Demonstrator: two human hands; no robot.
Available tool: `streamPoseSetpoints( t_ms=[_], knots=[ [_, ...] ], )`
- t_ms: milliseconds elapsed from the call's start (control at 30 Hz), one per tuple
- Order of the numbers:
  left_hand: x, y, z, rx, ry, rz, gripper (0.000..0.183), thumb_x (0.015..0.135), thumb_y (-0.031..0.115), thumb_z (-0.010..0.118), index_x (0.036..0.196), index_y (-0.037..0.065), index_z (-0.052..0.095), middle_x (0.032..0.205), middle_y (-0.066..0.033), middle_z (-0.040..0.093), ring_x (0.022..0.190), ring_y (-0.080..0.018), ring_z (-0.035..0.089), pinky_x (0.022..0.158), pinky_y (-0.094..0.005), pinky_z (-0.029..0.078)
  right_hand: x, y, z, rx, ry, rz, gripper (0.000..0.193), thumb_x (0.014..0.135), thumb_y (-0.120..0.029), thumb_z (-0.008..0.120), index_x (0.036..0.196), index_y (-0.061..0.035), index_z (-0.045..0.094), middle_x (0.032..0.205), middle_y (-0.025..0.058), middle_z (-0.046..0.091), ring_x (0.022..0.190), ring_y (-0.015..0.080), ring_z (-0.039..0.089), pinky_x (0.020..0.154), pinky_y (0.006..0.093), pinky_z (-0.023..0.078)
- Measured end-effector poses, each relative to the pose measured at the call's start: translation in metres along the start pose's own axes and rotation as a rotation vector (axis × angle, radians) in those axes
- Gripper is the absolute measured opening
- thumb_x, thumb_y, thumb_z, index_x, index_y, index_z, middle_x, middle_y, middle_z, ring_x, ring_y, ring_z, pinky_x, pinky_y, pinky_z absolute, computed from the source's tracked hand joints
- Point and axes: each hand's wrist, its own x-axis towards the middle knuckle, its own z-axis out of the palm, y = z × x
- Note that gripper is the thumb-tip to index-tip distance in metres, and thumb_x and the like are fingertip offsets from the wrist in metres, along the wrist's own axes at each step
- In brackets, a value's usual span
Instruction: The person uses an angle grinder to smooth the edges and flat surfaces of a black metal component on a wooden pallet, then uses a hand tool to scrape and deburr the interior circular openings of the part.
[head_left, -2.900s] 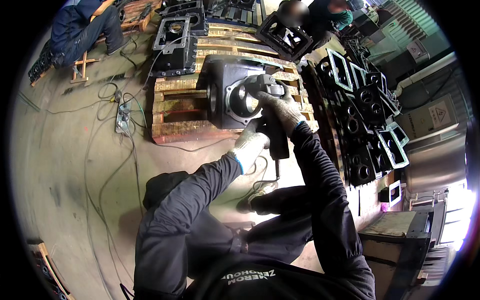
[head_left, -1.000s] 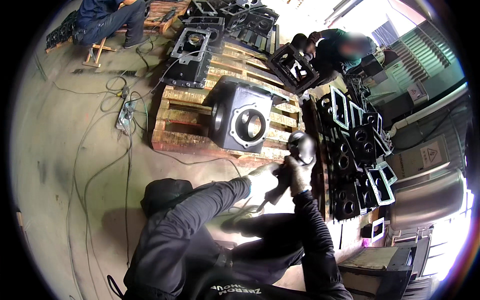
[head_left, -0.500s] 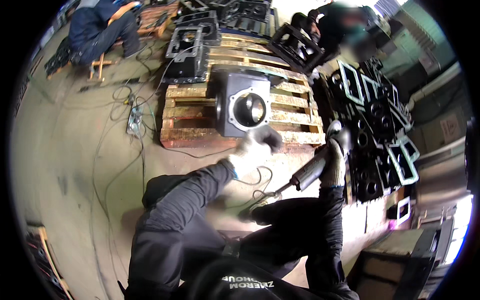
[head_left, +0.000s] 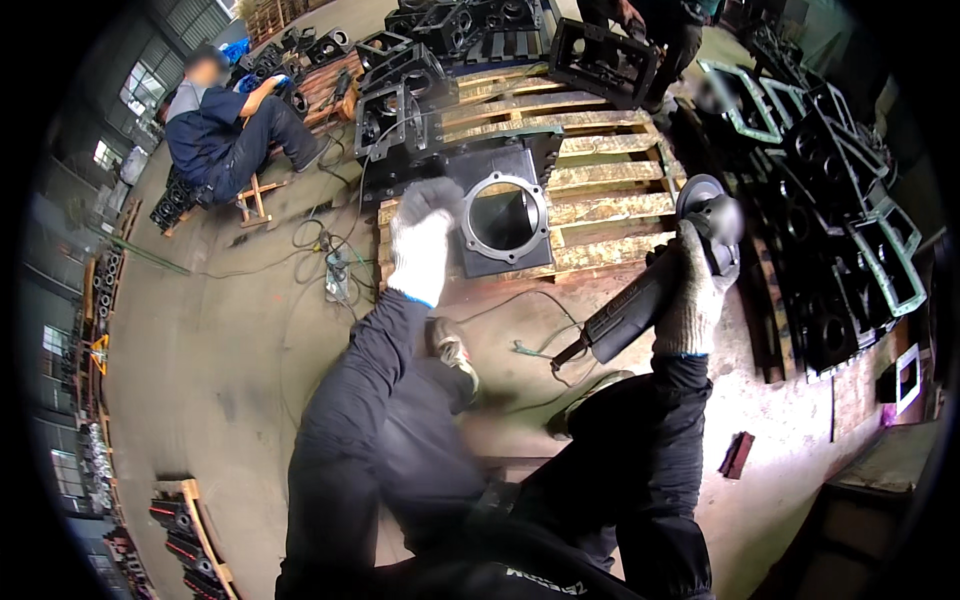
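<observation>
My right hand [head_left: 690,305], in a white knit glove, is wrapped round a dark angle grinder [head_left: 628,318]. The grinder's disc [head_left: 700,194] points away from me, and its cord end slants down toward my feet. On the near edge of the pallet sits a dark metal housing [head_left: 490,262] with a bright round flange [head_left: 467,222] around a large opening. Beside the flange's left edge is my left hand [head_left: 420,240], gloved in white with dark fingers. Those fingers are blurred, and whether they touch the housing cannot be made out.
The wooden pallet [head_left: 610,178] carries more dark castings [head_left: 395,120]. On the right stand several frames with pale rims [head_left: 885,262]. Cords and a power strip [head_left: 338,275] lie on the floor at left. A seated co-worker [head_left: 225,135] is farther left; another person [head_left: 680,50] stands behind.
My left hand has moved from below the flange to its left side. My right hand has lifted the grinder a little farther out. The whole view has shifted, showing more floor at left.
</observation>
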Motion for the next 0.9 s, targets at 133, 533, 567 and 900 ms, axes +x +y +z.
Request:
streamPoseSetpoints(
  t_ms=[133,533,567,900],
  knots=[
    [0.069,-0.021,-0.036,0.382,-0.049,0.321,0.048,0.08,-0.013,0.051,0.125,0.004,0.056,0.121,-0.0109,0.062,0.104,-0.0199,0.064,0.095,-0.0332,0.052,-0.009,-0.011,0.007,0.076,0.065,0.106,0.048,0.086,-0.016,0.077,0.124,-0.0044,0.052,0.088,0.0102,0.063,0.073,0.0218,0.066,0.065,0.0343,0.058],
    [0.129,-0.036,-0.083,0.853,-0.226,0.134,0.029,0.099,0.027,0.063,0.114,0.002,0.065,0.107,-0.0044,0.067,0.099,-0.0132,0.059,0.091,-0.0284,0.047,0.026,0.011,0.012,0.13,0.099,0.274,0.042,0.085,-0.021,0.078,0.117,-0.0032,0.058,0.088,0.0093,0.064,0.073,0.0231,0.067,0.067,0.0354,0.059],
    [0.132,-0.034,-0.086,0.806,-0.232,0.1,0.024,0.098,0.024,0.065,0.108,0.002,0.065,0.101,-0.0028,0.067,0.095,-0.0114,0.059,0.086,-0.0284,0.048,0.026,0.009,0.016,0.128,0.11,0.259,0.043,0.085,-0.02,0.078,0.118,-0.0035,0.057,0.088,0.0095,0.064,0.073,0.0234,0.067,0.066,0.0359,0.059],
    [0.144,-0.048,-0.057,0.597,-0.251,-0.093,0.026,0.088,0.017,0.078,0.105,0.004,0.063,0.097,0.0002,0.068,0.082,-0.0092,0.061,0.069,-0.0258,0.051,0.038,0.011,0.004,0.078,0.223,0.037,0.066,0.081,-0.021,0.081,0.133,-0.0122,0.041,0.092,0.0096,0.06,0.073,0.0229,0.064,0.063,0.0393,0.06]
  ],
)
